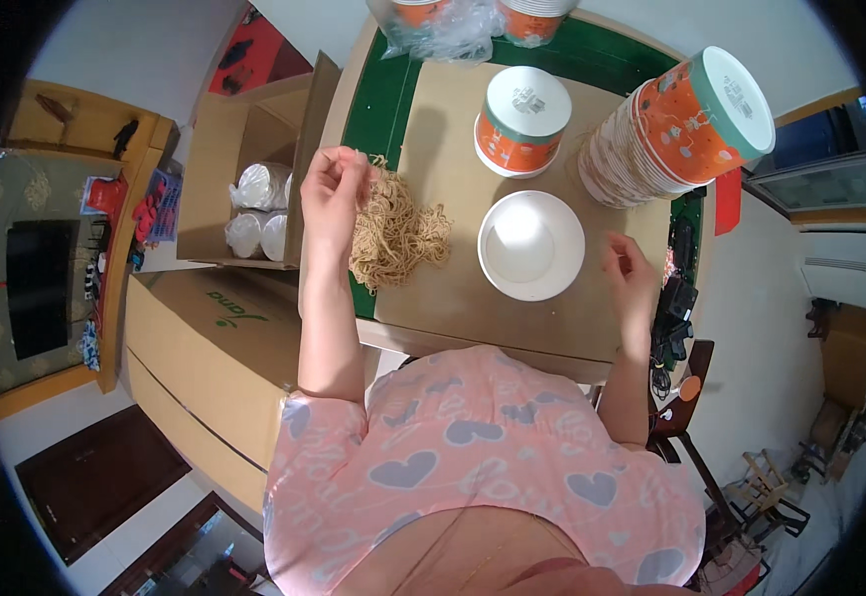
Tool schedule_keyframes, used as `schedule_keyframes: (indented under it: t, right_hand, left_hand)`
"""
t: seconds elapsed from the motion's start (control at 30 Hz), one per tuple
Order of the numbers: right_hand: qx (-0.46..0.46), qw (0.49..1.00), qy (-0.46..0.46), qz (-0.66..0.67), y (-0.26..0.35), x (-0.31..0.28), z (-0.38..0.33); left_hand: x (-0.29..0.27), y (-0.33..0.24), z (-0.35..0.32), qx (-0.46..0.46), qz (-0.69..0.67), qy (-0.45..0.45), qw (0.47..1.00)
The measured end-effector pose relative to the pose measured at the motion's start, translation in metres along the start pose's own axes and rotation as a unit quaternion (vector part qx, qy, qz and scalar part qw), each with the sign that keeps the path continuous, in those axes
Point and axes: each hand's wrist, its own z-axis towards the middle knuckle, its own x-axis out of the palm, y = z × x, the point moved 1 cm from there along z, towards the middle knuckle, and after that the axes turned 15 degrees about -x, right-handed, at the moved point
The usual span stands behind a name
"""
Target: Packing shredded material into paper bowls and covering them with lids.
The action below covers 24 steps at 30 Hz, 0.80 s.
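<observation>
My left hand [334,194] is raised at the left edge of a heap of thin tan strands [396,233], its fingers drawn together in a pinch. Whatever may be between them is too small to make out. A round white paper bowl [531,245] stands mouth up right of the heap. Just to its right hovers my right hand [632,283], apart from the bowl, fingers curled in; I cannot see what they hold, if anything. Behind the bowl sits an upside-down orange paper tub [519,144] with a white base. A tilted stack of nested tubs [651,129], orange at its end, leans at the right.
Brown board [453,308] covers much of the green-edged table [378,109]. More tubs [532,22] and clear plastic wrap [443,38] lie at the back. Left are an open carton [244,149] with wrapped white stacks and a large box [215,328]. Black cables [676,313] line the right edge.
</observation>
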Motion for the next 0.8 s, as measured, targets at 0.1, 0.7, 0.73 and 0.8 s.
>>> schedule_keyframes:
  t: [0.1,0.7,0.73,0.8]
  right_hand:
    - [0.016,0.994,0.02,0.102,0.024,0.017,-0.006]
    - [-0.104,0.956,0.181,0.204,0.101,0.115,0.043]
    - [-0.104,0.956,0.184,0.203,0.1,0.112,0.043]
    - [-0.111,0.966,0.098,0.21,0.102,0.101,0.043]
  left_hand:
    - [-0.003,0.0,-0.006,0.042,0.086,-0.034,0.995]
    - [-0.001,0.051,-0.036,-0.042,0.27,0.063,0.96]
    - [-0.009,0.058,-0.029,-0.022,0.322,0.026,0.946]
    - [-0.023,0.081,-0.015,0.013,0.353,-0.011,0.936]
